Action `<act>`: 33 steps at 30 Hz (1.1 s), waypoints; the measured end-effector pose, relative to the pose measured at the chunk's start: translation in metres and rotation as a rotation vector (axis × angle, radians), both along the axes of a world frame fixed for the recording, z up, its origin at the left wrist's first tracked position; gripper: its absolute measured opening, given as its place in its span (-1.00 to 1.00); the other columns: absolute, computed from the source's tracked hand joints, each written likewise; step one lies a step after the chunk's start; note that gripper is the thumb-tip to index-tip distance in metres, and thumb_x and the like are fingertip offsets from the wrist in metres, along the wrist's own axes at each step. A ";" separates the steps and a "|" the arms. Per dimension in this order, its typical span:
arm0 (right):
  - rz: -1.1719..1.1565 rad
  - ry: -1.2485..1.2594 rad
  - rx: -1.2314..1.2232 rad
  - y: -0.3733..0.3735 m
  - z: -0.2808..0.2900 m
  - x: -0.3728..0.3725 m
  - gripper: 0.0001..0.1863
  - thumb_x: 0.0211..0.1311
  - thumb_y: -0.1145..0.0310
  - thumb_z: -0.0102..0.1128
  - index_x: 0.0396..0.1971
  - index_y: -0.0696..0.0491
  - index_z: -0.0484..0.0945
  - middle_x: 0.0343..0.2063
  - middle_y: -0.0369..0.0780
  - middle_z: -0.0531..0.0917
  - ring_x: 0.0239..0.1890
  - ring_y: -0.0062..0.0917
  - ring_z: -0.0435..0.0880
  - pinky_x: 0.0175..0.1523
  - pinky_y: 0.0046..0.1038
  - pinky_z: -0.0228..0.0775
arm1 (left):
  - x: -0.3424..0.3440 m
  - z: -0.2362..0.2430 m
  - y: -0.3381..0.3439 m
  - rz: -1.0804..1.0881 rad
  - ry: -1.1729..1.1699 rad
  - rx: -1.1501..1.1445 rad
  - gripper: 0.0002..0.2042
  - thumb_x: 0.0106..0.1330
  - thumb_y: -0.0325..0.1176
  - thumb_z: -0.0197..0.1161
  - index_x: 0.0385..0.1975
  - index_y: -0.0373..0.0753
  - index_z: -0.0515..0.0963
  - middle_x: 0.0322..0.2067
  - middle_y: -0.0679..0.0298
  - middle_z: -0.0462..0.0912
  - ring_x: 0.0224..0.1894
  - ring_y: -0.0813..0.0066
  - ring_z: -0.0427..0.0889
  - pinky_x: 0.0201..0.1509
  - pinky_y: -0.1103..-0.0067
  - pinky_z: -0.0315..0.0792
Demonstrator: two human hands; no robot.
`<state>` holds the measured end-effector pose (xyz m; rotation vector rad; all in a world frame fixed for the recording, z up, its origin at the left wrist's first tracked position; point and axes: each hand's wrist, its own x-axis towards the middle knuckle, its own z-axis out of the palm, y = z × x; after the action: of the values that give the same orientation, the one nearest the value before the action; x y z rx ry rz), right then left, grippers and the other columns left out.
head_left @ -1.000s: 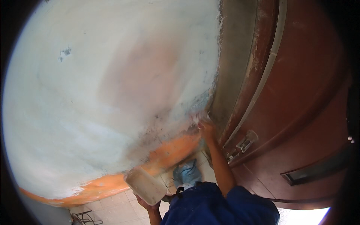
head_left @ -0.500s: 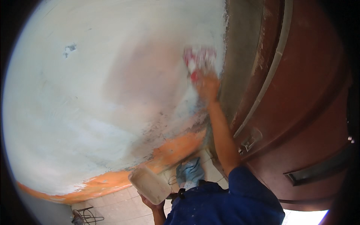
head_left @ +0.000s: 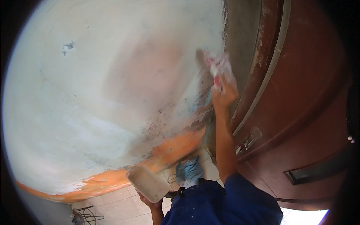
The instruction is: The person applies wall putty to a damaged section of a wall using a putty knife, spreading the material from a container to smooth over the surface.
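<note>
My right hand is closed round the handle of a wide putty knife, smeared white and red and blurred by motion. Its blade is at the right-hand edge of the patchy white wall; whether it touches the surface is hard to tell. Low in front of my body, my left hand grips a shallow rectangular tray from beneath and the side. A pale coating lines the tray, and most of the left fingers are hidden under it.
Beyond the wall's edge runs a bare grey strip, then a dark red door with a handle. An orange band shows along the wall's foot. On the tiled floor lie a blue cloth and a thin metal frame.
My right hand and the putty knife have moved right, toward the wall's edge, and the blade has turned. My left hand and the tray have stayed nearly in place.
</note>
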<state>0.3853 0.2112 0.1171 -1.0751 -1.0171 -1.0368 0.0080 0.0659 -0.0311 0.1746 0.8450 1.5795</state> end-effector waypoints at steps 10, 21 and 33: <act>0.154 0.098 -0.480 0.015 -0.209 -0.007 -0.73 0.01 0.46 0.11 -0.22 0.13 0.58 -0.27 0.00 0.59 -0.14 -0.16 0.55 -0.02 -0.24 0.35 | -0.001 -0.007 -0.007 0.006 -0.050 -0.016 -0.07 -0.46 -0.19 0.58 0.03 -0.27 0.21 -0.14 0.22 0.44 -0.13 0.40 0.48 -0.11 0.48 0.47; 0.079 0.239 -0.178 -0.013 -0.099 -0.004 -0.70 -0.16 0.59 0.06 -0.31 0.22 0.58 -0.35 0.01 0.60 -0.30 -0.22 0.61 -0.19 -0.37 0.42 | -0.017 -0.043 0.001 -0.131 0.266 0.212 -0.51 0.30 0.06 -0.16 0.09 -0.11 0.30 0.05 0.29 0.39 0.08 0.26 0.37 0.13 0.26 0.28; 0.168 0.029 -0.619 -0.005 -0.237 -0.035 -0.61 -0.12 0.51 0.11 -0.16 0.09 0.55 -0.06 -0.09 0.52 0.02 -0.25 0.47 0.12 -0.29 0.27 | 0.000 -0.025 -0.001 -0.067 -0.006 0.126 -0.31 -0.08 -0.25 0.41 0.06 -0.22 0.19 -0.09 0.22 0.37 -0.12 0.40 0.47 -0.12 0.45 0.51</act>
<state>0.3499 0.2066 -0.1202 -1.4624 -1.4253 -0.5725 0.0078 0.0651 -0.0565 0.2851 0.7280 1.5703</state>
